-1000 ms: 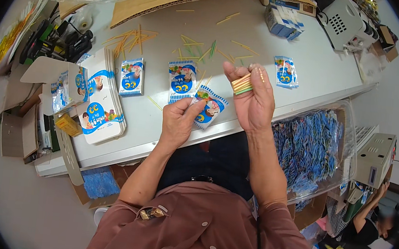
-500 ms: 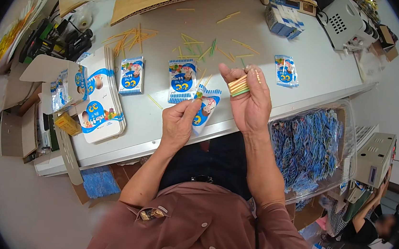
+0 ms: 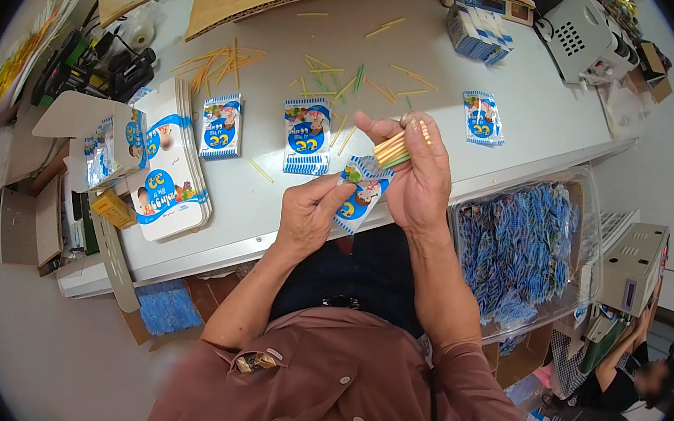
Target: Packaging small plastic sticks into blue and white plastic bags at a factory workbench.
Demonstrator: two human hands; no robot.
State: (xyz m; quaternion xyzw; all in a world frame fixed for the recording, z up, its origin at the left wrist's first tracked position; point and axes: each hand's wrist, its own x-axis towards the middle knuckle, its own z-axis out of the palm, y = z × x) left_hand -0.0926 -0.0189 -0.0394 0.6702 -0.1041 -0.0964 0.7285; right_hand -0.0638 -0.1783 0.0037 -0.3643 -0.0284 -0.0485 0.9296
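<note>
My left hand pinches a small blue-and-white packet between thumb and fingers, its upper end tilted toward the right. In my right hand, the fingers curl round a bundle of thin straw-like sticks, mostly yellow-orange with a green one along the lower side. The packet's upper end is just below the bundle; I cannot tell whether they touch. Beyond my left hand lies a stack of similar packets, with another pile of packets to its left. Loose sticks are scattered on the table farther back.
Flat printed cartons and an open box stand at the left. One packet lies at right, near bundled packs. A clear bin full of packets sits beyond the table edge. Another person works at far right.
My left hand has moved right and slightly down, bringing the packet closer to the bundle. My right hand has shifted a little left, still gripping the sticks.
</note>
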